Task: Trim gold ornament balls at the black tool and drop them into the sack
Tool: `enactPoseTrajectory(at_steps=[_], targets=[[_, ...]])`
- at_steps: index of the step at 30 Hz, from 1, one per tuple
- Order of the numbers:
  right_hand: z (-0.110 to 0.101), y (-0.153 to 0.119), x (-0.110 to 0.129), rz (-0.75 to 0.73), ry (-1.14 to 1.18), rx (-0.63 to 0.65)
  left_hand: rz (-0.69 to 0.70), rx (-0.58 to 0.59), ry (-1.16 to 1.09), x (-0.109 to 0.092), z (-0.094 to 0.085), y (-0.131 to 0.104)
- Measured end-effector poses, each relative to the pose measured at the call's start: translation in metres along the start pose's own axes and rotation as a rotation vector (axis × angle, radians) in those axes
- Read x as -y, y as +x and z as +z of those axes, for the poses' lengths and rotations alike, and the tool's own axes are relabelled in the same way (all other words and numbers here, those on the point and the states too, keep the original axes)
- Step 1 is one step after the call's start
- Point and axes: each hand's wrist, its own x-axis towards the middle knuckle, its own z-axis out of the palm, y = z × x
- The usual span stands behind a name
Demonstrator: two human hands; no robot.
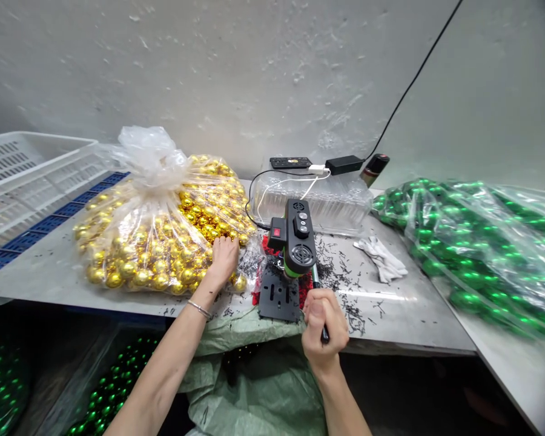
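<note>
My left hand (226,257) is at the opening of a clear plastic bag (157,160) full of shiny gold balls (204,224). Its fingers curl down among the balls, and their tips are hidden. My right hand (326,327) wraps around the dark grip of a lever handle (325,336), whose rod runs up beside a small black bench machine (300,233). That machine has two round vents, buttons and a red switch (277,232). A slotted black base plate (278,297) lies below its head, with red material (307,284) around it.
Black scraps litter the table (404,315). Behind the machine, a clear plastic box (331,212) carries a power adapter (344,165) and cables. A white glove (381,259) and bagged green balls (485,242) lie right; a white crate (36,163) stands left. Green sacking (254,381) hangs in front.
</note>
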Motion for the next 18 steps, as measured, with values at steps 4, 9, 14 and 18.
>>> enactPoseTrajectory(at_steps=[4,9,14,18], targets=[[0.0,0.0,0.0,0.001,0.003,0.008,0.007,0.032,-0.003,0.0,-0.006,-0.001],[0.0,0.0,0.0,0.002,-0.004,0.012,-0.004,0.058,0.004,-0.004,-0.013,-0.006],[0.0,0.001,0.0,-0.002,-0.01,0.011,-0.012,-0.037,-0.151,-0.001,-0.014,-0.01],[0.0,0.002,0.001,-0.004,-0.011,0.008,-0.021,-0.187,-0.422,0.006,-0.013,-0.013]])
